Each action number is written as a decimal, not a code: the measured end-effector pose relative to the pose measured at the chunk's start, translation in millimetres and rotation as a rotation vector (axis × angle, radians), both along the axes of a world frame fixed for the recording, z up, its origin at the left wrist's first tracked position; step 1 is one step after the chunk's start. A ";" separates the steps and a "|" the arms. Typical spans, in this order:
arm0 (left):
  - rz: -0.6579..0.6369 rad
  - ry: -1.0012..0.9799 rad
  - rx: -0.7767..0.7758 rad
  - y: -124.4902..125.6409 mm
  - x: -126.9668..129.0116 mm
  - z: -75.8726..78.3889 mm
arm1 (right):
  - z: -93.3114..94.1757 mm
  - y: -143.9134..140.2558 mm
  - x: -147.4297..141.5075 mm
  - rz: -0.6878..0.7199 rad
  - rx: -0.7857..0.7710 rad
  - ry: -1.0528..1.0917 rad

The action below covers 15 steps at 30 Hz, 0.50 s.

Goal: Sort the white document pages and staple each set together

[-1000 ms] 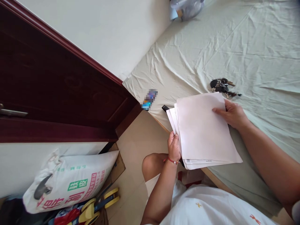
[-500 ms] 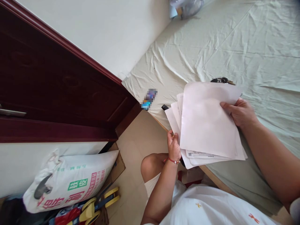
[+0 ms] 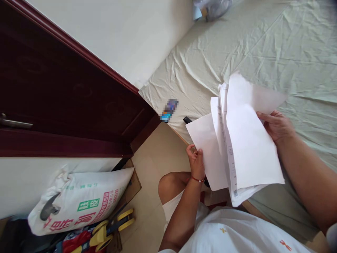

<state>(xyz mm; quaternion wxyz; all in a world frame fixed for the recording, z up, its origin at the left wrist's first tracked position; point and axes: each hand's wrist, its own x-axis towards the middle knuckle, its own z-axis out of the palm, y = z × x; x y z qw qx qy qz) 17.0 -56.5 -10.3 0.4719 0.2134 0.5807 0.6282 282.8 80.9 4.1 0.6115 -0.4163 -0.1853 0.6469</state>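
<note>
My right hand [image 3: 279, 126] grips a stack of white paper sheets [image 3: 255, 151] by its right side, thumb on top. The stack is tilted and bent, with its left edges fanned apart and some print showing between the sheets. My left hand [image 3: 196, 161] pinches the left edge of a blank-faced sheet [image 3: 209, 151], thumb on top. That sheet lies to the left of the stack, and its right part is hidden behind it. A small black object [image 3: 187, 120] rests on the bed edge just beyond the sheet, partly covered.
A pale green sheet covers the bed [image 3: 295, 63]. A phone-like object [image 3: 169, 110], blurred out, lies at its corner. A plastic bag [image 3: 216, 10] sits at the far end by the wall. On the left are a dark red door [image 3: 65, 84] and a printed white sack [image 3: 84, 196].
The stack in my right hand has swung right and tipped up, separating from the sheet in my left hand. My left hand has barely moved. The keys seen behind the papers are now hidden.
</note>
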 end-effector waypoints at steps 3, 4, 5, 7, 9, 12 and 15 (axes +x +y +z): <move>-0.008 0.034 0.010 -0.3 0.8 -3.1 | 1.8 0.7 -1.3 -0.015 -0.016 0.004; -0.013 0.044 0.012 -0.4 0.8 -4.1 | 2.7 0.9 -1.8 -0.021 -0.018 0.005; -0.017 0.055 0.016 -0.5 0.7 -5.1 | 3.6 0.9 -2.1 -0.024 -0.019 0.005; -0.021 0.079 0.022 -0.8 0.6 -7.2 | 4.6 1.0 -2.1 -0.027 -0.020 0.001; -0.021 0.099 0.025 -1.3 0.9 -9.3 | 4.6 1.1 -1.6 -0.027 -0.022 -0.009; -0.022 0.108 0.030 -1.9 1.9 -11.8 | 3.7 1.4 -0.6 -0.031 -0.021 -0.016; -0.025 0.140 0.017 -2.4 1.8 -12.7 | 3.3 1.6 -0.5 -0.039 -0.019 -0.002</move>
